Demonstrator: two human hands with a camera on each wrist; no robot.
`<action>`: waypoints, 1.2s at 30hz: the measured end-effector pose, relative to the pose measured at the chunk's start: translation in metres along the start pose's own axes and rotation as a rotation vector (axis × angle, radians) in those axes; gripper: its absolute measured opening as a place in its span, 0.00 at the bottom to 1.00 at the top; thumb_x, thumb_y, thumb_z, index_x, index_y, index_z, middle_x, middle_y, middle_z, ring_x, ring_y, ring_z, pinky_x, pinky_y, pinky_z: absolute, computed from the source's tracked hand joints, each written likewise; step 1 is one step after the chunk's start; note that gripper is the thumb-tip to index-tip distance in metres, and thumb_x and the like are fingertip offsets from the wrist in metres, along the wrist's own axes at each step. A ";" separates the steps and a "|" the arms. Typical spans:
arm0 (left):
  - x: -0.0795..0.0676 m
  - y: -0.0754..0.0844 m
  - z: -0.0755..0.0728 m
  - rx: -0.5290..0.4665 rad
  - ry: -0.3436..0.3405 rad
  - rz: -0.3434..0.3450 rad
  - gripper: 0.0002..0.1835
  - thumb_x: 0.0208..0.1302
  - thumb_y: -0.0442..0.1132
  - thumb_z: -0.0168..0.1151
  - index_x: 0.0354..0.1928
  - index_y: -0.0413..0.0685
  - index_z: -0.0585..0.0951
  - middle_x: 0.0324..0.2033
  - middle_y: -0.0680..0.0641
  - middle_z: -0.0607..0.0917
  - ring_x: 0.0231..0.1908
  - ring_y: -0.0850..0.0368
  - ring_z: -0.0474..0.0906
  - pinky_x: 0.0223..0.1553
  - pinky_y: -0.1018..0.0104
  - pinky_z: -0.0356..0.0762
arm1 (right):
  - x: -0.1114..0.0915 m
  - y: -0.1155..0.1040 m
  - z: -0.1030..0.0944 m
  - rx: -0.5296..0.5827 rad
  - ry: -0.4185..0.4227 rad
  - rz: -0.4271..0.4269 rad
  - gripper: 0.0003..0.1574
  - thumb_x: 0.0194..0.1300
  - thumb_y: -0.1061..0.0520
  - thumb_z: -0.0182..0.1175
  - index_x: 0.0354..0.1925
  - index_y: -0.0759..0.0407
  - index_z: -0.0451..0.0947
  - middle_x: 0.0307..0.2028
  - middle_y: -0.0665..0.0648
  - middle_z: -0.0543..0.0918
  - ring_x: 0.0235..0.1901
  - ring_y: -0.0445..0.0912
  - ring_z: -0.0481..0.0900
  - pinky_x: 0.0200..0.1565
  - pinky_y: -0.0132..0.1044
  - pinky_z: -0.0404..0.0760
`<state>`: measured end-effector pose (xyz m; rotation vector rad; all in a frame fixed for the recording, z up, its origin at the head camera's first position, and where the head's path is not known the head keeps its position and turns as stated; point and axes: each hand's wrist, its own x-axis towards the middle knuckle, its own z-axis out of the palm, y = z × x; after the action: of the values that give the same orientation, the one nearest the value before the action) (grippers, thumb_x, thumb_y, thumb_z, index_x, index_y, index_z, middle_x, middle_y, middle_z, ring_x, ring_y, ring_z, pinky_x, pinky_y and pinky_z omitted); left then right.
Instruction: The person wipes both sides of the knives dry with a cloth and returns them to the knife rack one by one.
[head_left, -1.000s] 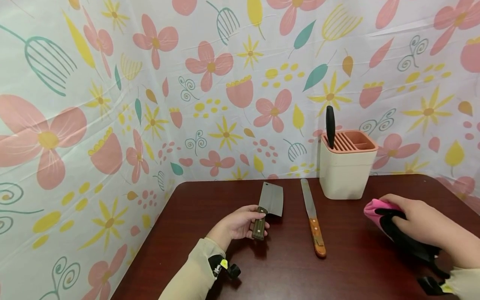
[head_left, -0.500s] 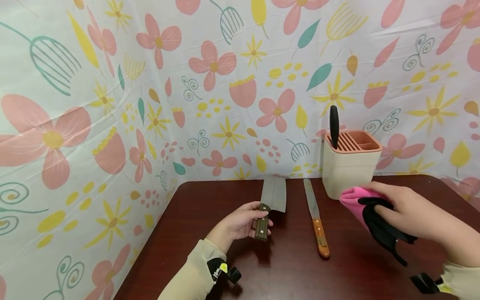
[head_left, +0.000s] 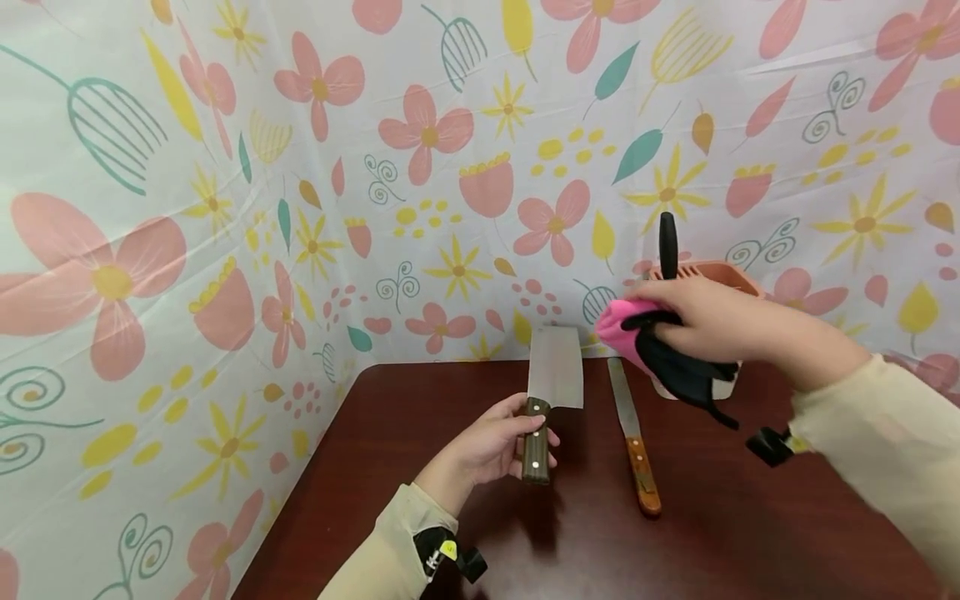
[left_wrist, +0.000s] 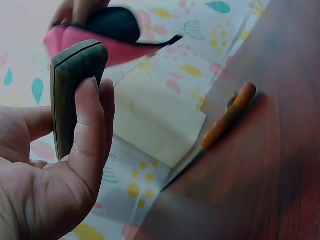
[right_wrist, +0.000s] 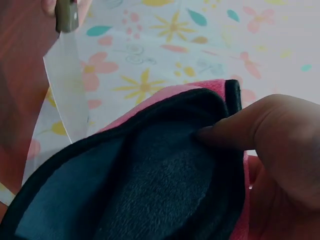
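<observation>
My left hand (head_left: 495, 442) grips the dark wooden handle of a cleaver (head_left: 556, 367), whose broad blade points up and away above the table. In the left wrist view, the handle end (left_wrist: 80, 75) stands between thumb and fingers. My right hand (head_left: 712, 321) pinches a folded pink and black cloth (head_left: 630, 329) in the air, right of the blade. Seen from the right wrist, the thumb presses on the cloth's dark inner side (right_wrist: 165, 170), and the cleaver blade (right_wrist: 69, 80) shows beyond it. Below, a long spatula-like knife (head_left: 636, 450) with an orange-brown wooden handle lies on the table.
A cream knife block (left_wrist: 155, 120) with an orange slotted top (head_left: 731, 273) stands at the back, partly hidden behind my right hand. A black handle (head_left: 668, 242) sticks up from it. Flowered fabric (head_left: 420, 208) hangs along the table's (head_left: 420, 400) back and left edges.
My right hand has carried the cloth left and up from the table's right side, toward the cleaver. My left hand has raised the cleaver, its blade now turned more upright.
</observation>
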<state>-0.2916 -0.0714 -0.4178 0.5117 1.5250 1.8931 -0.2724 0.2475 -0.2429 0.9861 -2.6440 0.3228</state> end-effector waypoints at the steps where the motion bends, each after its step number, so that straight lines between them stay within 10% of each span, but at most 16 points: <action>1: -0.001 0.001 0.001 -0.004 0.001 0.007 0.15 0.79 0.39 0.50 0.62 0.52 0.65 0.39 0.46 0.86 0.34 0.51 0.89 0.25 0.59 0.86 | 0.010 -0.001 -0.002 0.006 -0.021 0.010 0.28 0.67 0.66 0.61 0.64 0.52 0.77 0.46 0.51 0.87 0.32 0.38 0.76 0.38 0.35 0.74; 16: -0.004 0.006 0.016 -0.041 -0.026 0.058 0.18 0.80 0.40 0.49 0.66 0.53 0.63 0.39 0.47 0.87 0.34 0.52 0.90 0.24 0.60 0.85 | 0.122 -0.001 0.047 0.007 0.028 0.023 0.27 0.68 0.65 0.52 0.64 0.55 0.77 0.54 0.61 0.87 0.46 0.55 0.85 0.52 0.54 0.80; 36: -0.011 0.013 0.008 -0.039 -0.047 0.076 0.17 0.80 0.41 0.48 0.66 0.53 0.64 0.38 0.48 0.86 0.33 0.55 0.90 0.29 0.58 0.88 | 0.131 -0.002 0.106 -0.072 -0.138 0.026 0.35 0.68 0.53 0.66 0.72 0.48 0.72 0.59 0.58 0.84 0.53 0.54 0.84 0.55 0.57 0.81</action>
<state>-0.2812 -0.0752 -0.4025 0.6005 1.4545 1.9507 -0.3864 0.1350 -0.2945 0.9854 -2.7720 0.1699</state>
